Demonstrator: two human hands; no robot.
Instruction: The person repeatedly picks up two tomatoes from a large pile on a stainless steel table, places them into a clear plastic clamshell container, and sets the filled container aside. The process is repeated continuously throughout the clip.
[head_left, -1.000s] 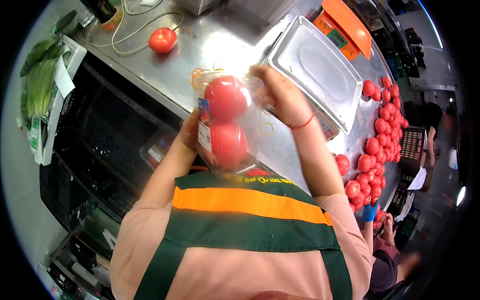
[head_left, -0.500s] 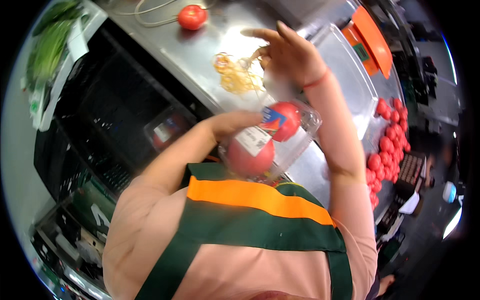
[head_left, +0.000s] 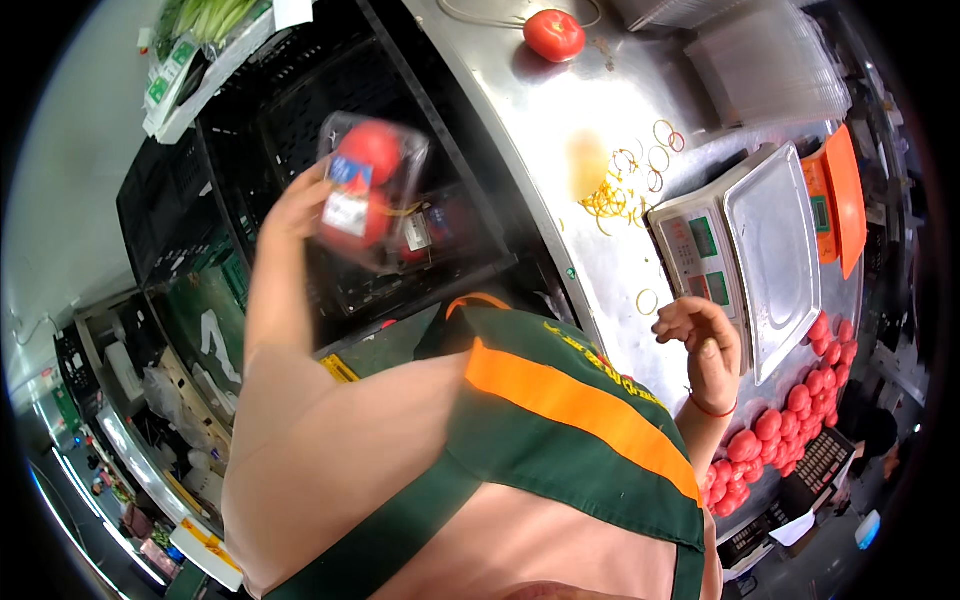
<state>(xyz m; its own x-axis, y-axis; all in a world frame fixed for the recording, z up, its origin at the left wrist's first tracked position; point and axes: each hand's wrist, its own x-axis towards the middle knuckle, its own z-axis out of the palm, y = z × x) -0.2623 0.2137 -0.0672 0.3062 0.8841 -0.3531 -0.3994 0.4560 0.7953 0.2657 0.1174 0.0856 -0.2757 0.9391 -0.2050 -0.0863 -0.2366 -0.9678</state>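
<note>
My left hand grips the edge of a clear plastic box with two red tomatoes inside and a blue and white label across them. It is held out over a black crate, slightly blurred. Another packed box lies in the crate, partly hidden behind the held one. My right hand is empty, its fingers loosely bent and apart. It hovers at the near edge of a weighing scale with a metal pan. Yellow rubber bands lie scattered on the metal table beyond it.
A single tomato sits at the table's far end. Stacked clear plastic boxes stand behind the scale. An orange scale and many loose tomatoes are on the right. Leafy greens lie in a white box at upper left.
My left hand has carried the tomato box from in front of me leftward over the crate. My right hand has drawn back from the rubber bands toward my body.
</note>
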